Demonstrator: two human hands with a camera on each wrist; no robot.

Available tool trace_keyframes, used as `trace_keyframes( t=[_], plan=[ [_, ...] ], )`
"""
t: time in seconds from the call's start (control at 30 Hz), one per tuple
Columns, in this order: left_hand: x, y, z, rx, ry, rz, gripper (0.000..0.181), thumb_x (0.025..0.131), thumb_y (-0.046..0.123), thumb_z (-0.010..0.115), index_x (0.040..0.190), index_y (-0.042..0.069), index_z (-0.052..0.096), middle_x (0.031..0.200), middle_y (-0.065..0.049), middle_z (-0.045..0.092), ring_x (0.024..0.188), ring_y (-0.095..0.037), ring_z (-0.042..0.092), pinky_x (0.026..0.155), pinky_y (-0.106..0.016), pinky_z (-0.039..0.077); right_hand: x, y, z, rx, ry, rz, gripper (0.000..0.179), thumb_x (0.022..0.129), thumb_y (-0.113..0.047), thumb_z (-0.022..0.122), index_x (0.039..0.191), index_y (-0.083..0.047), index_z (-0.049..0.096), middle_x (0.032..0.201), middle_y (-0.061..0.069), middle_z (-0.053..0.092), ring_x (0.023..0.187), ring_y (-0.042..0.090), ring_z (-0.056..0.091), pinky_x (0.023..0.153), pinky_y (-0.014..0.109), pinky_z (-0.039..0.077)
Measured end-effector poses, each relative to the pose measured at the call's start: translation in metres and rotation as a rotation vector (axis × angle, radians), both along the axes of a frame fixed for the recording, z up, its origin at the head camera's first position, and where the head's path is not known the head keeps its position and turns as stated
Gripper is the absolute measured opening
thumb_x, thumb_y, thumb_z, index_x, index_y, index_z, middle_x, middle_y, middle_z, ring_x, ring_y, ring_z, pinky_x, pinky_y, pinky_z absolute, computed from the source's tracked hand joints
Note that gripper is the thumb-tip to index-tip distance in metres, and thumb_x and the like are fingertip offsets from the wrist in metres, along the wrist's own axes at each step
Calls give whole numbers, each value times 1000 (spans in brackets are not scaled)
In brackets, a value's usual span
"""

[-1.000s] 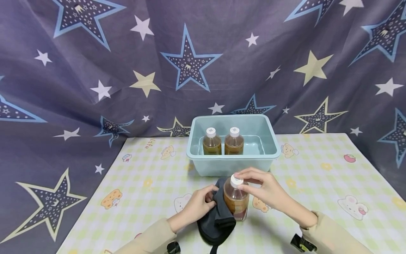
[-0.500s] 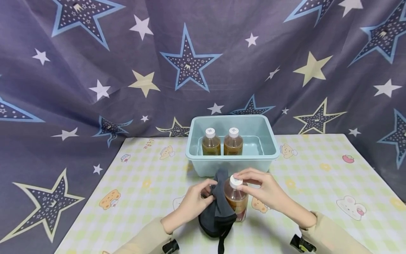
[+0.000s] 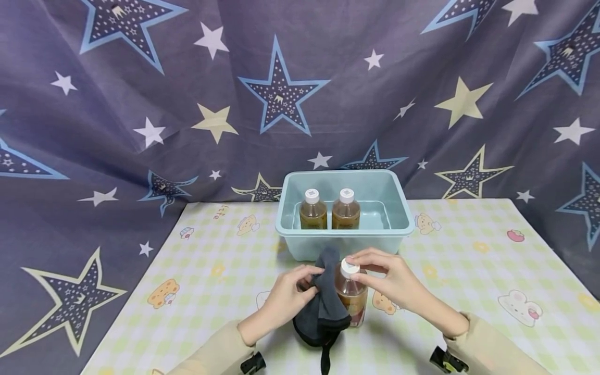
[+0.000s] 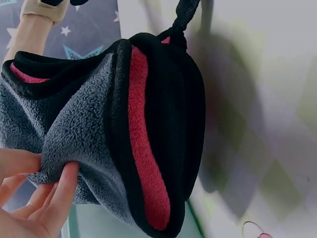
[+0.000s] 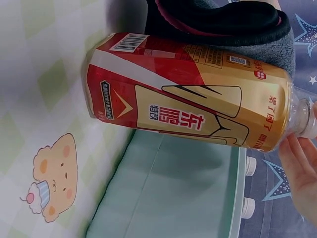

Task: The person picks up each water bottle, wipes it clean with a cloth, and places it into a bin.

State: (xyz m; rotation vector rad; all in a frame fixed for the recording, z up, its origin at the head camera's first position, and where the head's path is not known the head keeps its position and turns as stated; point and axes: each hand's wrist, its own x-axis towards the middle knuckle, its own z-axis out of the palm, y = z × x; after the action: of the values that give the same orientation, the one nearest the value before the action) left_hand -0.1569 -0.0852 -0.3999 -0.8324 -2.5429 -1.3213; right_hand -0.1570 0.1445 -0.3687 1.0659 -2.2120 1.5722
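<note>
In the head view, my left hand (image 3: 285,294) pinches a grey fleece cloth item (image 3: 323,302) with black edging and a black strap. The left wrist view shows a fold of this fleece (image 4: 81,134) between thumb and fingers, and a red lining (image 4: 144,129) inside its opening. Just right of it, a drink bottle (image 3: 352,302) stands upright on the table. My right hand (image 3: 386,273) grips its white cap (image 3: 349,266) from above. In the right wrist view, the bottle's red and gold label (image 5: 173,94) faces the camera, with the fleece close alongside.
A light blue plastic bin (image 3: 344,245) stands behind the hands. Inside it are two similar white-capped bottles, a left one (image 3: 312,211) and a right one (image 3: 346,211). A checked cloth (image 3: 469,291) covers the table, and a star-patterned curtain (image 3: 351,104) hangs behind.
Over the last second my left hand has raised the fleece a little beside the bottle, and its strap has swung right. My right hand stays on the cap.
</note>
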Motion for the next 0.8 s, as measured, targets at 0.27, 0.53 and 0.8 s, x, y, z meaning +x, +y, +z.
trace_keyframes(
  t=[0.27, 0.53, 0.8],
  plan=[
    [0, 0, -7, -35, -10, -12, 31, 73, -8, 64, 99, 9, 62, 70, 2, 53, 64, -9, 52, 58, -22, 45, 1, 0, 1, -9, -12, 2, 25, 76, 0, 65, 101, -3, 64, 102, 10, 60, 93, 12, 58, 79, 25, 47],
    [-4, 0, -19, -99, -35, -14, 29, 72, -7, 64, 97, 8, 62, 70, 3, 52, 63, -7, 51, 58, -23, 44, 2, 0, 2, 1, -24, -6, 24, 77, -1, 64, 101, -4, 64, 102, 9, 60, 92, 12, 58, 79, 26, 47],
    [-9, 0, -28, -124, -51, -26, 28, 71, -6, 62, 96, 7, 60, 67, 3, 50, 62, -6, 49, 57, -21, 43, 1, 0, 3, 5, -12, -10, 25, 77, -1, 65, 101, -4, 64, 102, 8, 61, 92, 12, 58, 79, 25, 47]
  ],
)
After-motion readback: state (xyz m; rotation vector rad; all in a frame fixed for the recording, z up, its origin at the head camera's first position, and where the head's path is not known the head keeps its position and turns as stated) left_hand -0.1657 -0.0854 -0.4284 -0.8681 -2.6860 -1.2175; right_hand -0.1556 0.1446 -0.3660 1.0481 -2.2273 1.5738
